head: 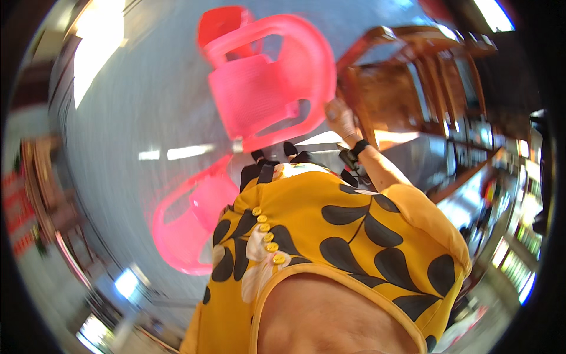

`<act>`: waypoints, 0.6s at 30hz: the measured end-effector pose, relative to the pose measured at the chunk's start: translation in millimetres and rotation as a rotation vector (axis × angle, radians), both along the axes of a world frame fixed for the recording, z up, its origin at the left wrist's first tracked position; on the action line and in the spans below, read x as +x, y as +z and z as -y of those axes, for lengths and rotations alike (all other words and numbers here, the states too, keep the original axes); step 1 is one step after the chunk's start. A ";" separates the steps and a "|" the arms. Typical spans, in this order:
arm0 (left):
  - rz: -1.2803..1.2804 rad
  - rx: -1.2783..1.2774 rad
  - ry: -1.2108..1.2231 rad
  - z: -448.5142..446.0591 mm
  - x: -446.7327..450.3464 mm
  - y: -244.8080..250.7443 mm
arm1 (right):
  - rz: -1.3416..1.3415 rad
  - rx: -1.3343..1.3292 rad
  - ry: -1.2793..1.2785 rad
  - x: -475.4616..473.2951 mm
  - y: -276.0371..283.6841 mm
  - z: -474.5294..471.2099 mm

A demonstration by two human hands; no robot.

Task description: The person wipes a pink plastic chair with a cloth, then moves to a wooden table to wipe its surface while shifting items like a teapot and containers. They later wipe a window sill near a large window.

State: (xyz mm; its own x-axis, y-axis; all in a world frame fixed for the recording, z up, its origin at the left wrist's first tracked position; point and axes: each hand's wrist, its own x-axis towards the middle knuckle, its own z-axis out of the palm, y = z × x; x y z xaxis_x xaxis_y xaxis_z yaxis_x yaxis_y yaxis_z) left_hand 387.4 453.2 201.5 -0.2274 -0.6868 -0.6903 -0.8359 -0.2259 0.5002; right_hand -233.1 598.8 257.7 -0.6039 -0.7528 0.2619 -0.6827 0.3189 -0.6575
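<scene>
My right hand [340, 117], with a black band on its wrist, is beside the curved back of a pink plastic armchair [254, 95]. Its fingers look curled, but blur hides whether they grip the chair's rim or only rest near it. Just right of that hand stands a wooden slat-backed chair [389, 90]. My left hand is out of view. A second pink plastic chair [177, 230] stands at my lower left, partly covered by my yellow patterned top [336, 203].
A red plastic seat or stool [221, 26] is behind the pink armchair. Wooden furniture [51, 190] lines the left side. Cluttered shelving [517, 212] is at the far right. Sunlight patches fall on the grey floor [119, 132], and dark shoes [289, 149] are below.
</scene>
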 end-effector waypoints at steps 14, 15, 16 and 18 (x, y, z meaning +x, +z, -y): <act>-0.358 -0.001 -0.548 194.1 -232.3 121.1 | 1.290 0.104 -1.179 224.9 -97.8 -281.5; -0.618 0.187 -0.490 194.5 -255.1 152.8 | 1.234 0.102 -1.122 237.9 -90.0 -283.2; -0.664 0.400 -0.345 186.3 -275.3 185.7 | 1.203 0.160 -1.133 248.3 -80.5 -281.3; -0.838 0.652 -0.205 167.9 -309.6 247.0 | 1.018 0.313 -1.113 270.1 -60.3 -267.6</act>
State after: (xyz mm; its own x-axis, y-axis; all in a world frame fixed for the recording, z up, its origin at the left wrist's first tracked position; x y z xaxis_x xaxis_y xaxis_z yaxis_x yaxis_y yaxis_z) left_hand 77.8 285.3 448.5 -0.8659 -0.1386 -0.4806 -0.3361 -0.5502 0.7644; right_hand 37.1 866.4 197.4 -0.6983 0.2408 -0.6741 0.6686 0.5557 -0.4942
